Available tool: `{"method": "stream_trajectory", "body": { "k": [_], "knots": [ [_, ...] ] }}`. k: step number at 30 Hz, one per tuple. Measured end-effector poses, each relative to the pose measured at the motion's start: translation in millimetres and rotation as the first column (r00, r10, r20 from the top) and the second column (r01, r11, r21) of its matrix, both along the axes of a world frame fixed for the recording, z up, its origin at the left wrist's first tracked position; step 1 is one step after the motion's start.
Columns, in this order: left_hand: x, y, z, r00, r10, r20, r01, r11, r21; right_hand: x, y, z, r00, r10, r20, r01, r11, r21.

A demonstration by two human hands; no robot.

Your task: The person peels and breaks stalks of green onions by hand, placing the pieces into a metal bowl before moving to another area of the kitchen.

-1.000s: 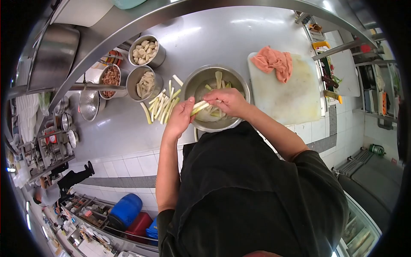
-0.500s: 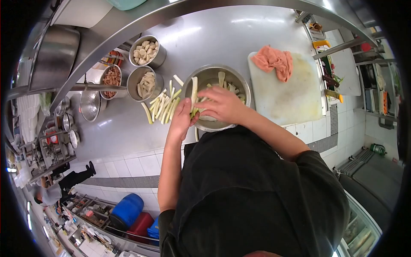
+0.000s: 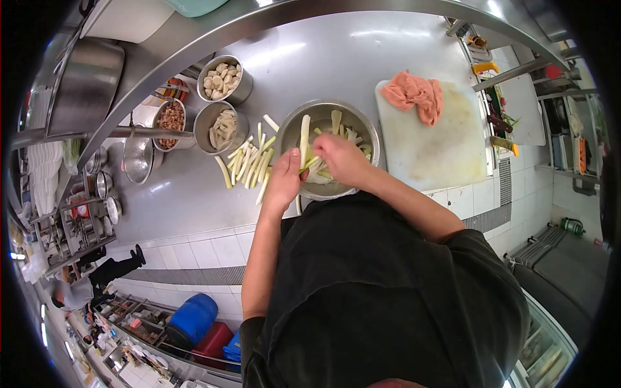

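**Two hands at one steel bowl of pale vegetable strips**

One steel mixing bowl (image 3: 326,116) stands on the metal counter (image 3: 336,55), and both hands meet over its near rim. The left hand (image 3: 284,181) grasps one long pale strip (image 3: 303,139) that stands up along the bowl's left rim. The right hand (image 3: 339,158) is curled down into the bowl over the cut pieces; its fingertips are hidden, so whether it grips anything cannot be told.

Just left of the bowl lies a loose row of roughly ten cut sticks (image 3: 249,161); the exact count is hard to make out. Farther left stand three round steel containers (image 3: 223,126), each filled. Right of the bowl lies one white cutting board (image 3: 446,149) bearing one orange cloth (image 3: 414,94). No writing can be read anywhere. The bowl's near side is covered by the hands.
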State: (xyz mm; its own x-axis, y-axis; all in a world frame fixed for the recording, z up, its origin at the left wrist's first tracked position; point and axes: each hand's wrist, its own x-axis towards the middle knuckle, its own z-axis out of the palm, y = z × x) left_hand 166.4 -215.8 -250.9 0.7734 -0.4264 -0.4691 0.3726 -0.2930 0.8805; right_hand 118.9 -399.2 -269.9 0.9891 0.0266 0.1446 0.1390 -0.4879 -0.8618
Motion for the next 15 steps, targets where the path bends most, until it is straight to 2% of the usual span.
{"method": "stream_trajectory", "body": {
  "k": [1,3,4,6,7,9,13,15],
  "knots": [
    [1,2,-2,1.000,-0.001,-0.001,0.001,1.000,0.000,-1,-1,-1,1.000,-0.001,-0.001,0.001,1.000,0.000],
    [4,3,4,0.967,-0.199,0.161,0.185,0.977,0.102,-4,-2,6,0.995,0.095,-0.016,-0.096,0.994,-0.050],
    [5,7,2,0.966,-0.201,0.161,0.187,0.977,0.101,-3,-5,8,0.996,0.093,-0.017,-0.094,0.994,-0.051],
    [6,16,0,0.920,-0.361,0.155,0.346,0.931,0.115,7,-15,9,0.987,-0.126,-0.097,0.121,0.991,-0.064],
    [4,20,0,0.920,-0.360,0.153,0.345,0.931,0.118,12,-21,8,0.987,-0.125,-0.099,0.119,0.991,-0.061],
    [0,22,11,0.947,-0.321,0.035,0.322,0.946,-0.029,21,-37,3,0.964,-0.240,-0.114,0.222,0.963,-0.151],
    [-1,33,10,0.939,-0.335,-0.074,0.333,0.942,-0.032,23,-54,-11,0.944,-0.300,-0.134,0.274,0.944,-0.183],
    [-2,36,10,0.942,-0.302,-0.148,0.291,0.953,-0.088,23,-57,-13,0.921,-0.341,-0.190,0.299,0.929,-0.217]
  ]
}}
